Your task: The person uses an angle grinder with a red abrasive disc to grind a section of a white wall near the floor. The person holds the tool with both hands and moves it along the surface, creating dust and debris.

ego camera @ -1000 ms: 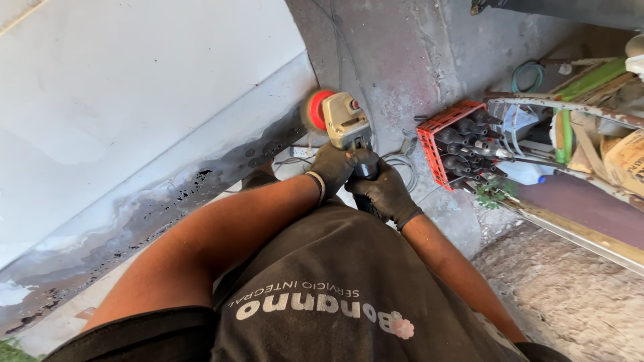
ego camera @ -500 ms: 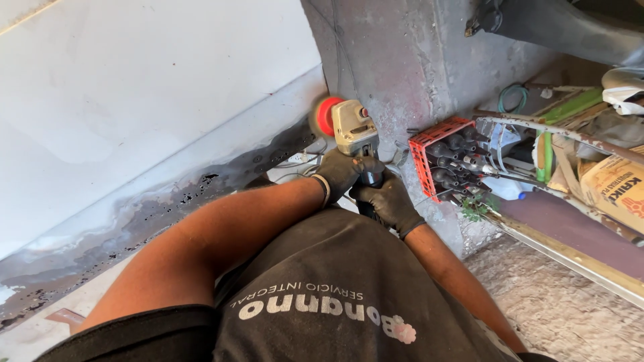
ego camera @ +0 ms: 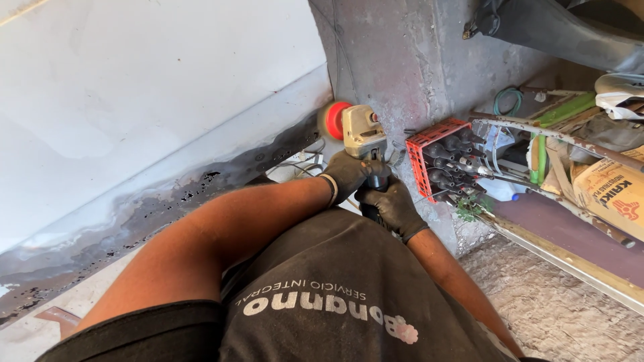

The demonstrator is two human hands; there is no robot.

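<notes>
Both my hands wear black gloves and grip an angle grinder (ego camera: 362, 131) with a pale metal head and a red disc (ego camera: 333, 119). My left hand (ego camera: 345, 174) is wrapped around the tool just behind the head. Behind it, my right hand (ego camera: 392, 204) clasps the dark rear handle. The disc sits against the lower edge of a white panel (ego camera: 154, 94), beside a strip of bare, blackened, pitted metal (ego camera: 168, 194) that runs down to the left. My dark T-shirt hides the floor below the hands.
A rough grey concrete pillar (ego camera: 416, 60) stands right behind the grinder. To its right sit a red plastic crate (ego camera: 429, 144) of dark bottles, a rusty metal frame (ego camera: 557, 141), a cardboard box (ego camera: 610, 194) and a green hose. Cables lie on the floor under the tool.
The grinder and both hands have stayed at the panel's lower edge. My head has shifted a little, so the pillar and crate sit slightly further left in view.
</notes>
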